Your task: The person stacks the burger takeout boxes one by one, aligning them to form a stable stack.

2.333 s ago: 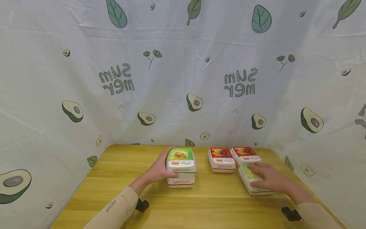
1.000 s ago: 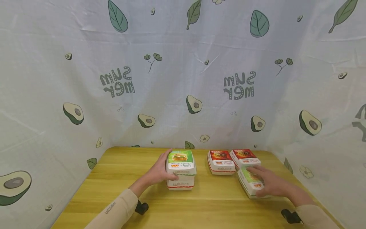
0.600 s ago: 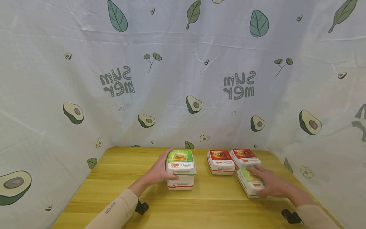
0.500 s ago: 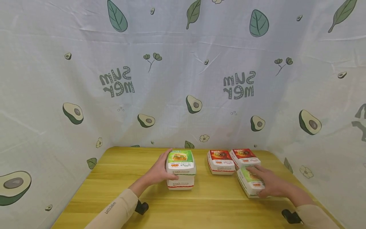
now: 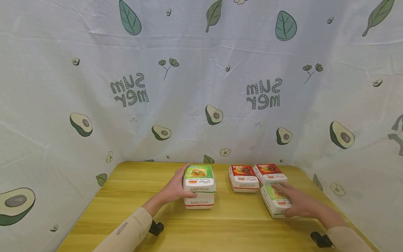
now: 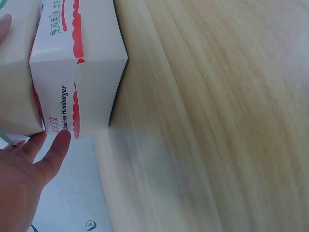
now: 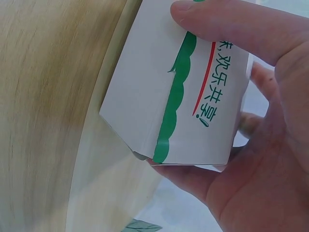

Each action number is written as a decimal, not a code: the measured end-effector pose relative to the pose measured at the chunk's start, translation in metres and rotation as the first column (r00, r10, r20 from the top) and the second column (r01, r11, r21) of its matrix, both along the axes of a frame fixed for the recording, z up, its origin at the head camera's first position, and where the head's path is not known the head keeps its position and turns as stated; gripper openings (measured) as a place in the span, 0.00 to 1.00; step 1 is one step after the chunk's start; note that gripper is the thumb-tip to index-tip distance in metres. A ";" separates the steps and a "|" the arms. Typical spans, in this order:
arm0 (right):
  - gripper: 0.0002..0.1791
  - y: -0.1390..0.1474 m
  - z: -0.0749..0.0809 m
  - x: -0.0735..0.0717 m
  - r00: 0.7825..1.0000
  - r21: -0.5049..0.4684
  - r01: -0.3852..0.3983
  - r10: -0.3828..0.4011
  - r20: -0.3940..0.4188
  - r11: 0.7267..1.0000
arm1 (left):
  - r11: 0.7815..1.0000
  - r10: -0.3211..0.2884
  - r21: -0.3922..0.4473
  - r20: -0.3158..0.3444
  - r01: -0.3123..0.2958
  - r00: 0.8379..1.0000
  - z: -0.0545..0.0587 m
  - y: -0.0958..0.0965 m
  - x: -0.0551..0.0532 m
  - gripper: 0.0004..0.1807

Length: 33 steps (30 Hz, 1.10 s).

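Left hand (image 5: 174,188): grasping the stack's upper box, thumb on its near face; one fingertip at the lower box's end.
Stack: green-topped white cardboard burger box (image 5: 199,182) squarely on a red-edged white cardboard box (image 5: 199,202), standing on the yellow wood-grain table (image 5: 233,224).
Mid-right: red-topped white cardboard box (image 5: 244,180), beside a second red-topped box (image 5: 269,173).
Near right: second green-topped box (image 5: 274,199), in front of that one.
Right hand (image 5: 302,202): thumb and fingers grasping it.
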State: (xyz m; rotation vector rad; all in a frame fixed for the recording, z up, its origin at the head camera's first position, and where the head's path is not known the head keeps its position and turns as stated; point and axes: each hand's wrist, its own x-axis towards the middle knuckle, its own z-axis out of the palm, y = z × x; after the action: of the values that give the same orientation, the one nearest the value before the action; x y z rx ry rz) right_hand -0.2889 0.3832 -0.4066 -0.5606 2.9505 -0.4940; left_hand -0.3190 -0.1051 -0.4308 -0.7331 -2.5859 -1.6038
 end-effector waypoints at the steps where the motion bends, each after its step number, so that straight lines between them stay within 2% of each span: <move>1: 0.57 -0.001 0.000 0.000 1.000 0.002 -0.001 0.001 -0.004 1.000 | 1.000 0.001 -0.002 0.001 -0.001 1.000 0.000 0.000 0.000 0.67; 13: 0.56 -0.003 0.000 0.002 0.999 -0.044 -0.024 0.022 -0.039 0.999 | 1.000 0.007 0.005 0.014 -0.007 1.000 0.001 0.001 0.003 0.66; 23: 0.56 -0.010 0.013 0.007 0.997 -0.001 -0.013 0.012 -0.070 1.000 | 1.000 0.006 0.005 0.014 -0.006 1.000 0.004 0.000 0.003 0.66; 33: 0.55 -0.025 0.027 0.012 0.996 0.008 -0.019 0.020 -0.090 1.000 | 1.000 0.008 0.001 0.018 -0.008 1.000 0.003 0.000 0.003 0.67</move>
State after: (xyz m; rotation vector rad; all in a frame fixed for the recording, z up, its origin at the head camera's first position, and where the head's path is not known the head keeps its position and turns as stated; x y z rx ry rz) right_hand -0.2770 0.3577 -0.3794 -0.6268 3.0271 -0.4682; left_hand -0.3163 -0.1051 -0.4282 -0.7106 -2.5961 -1.6175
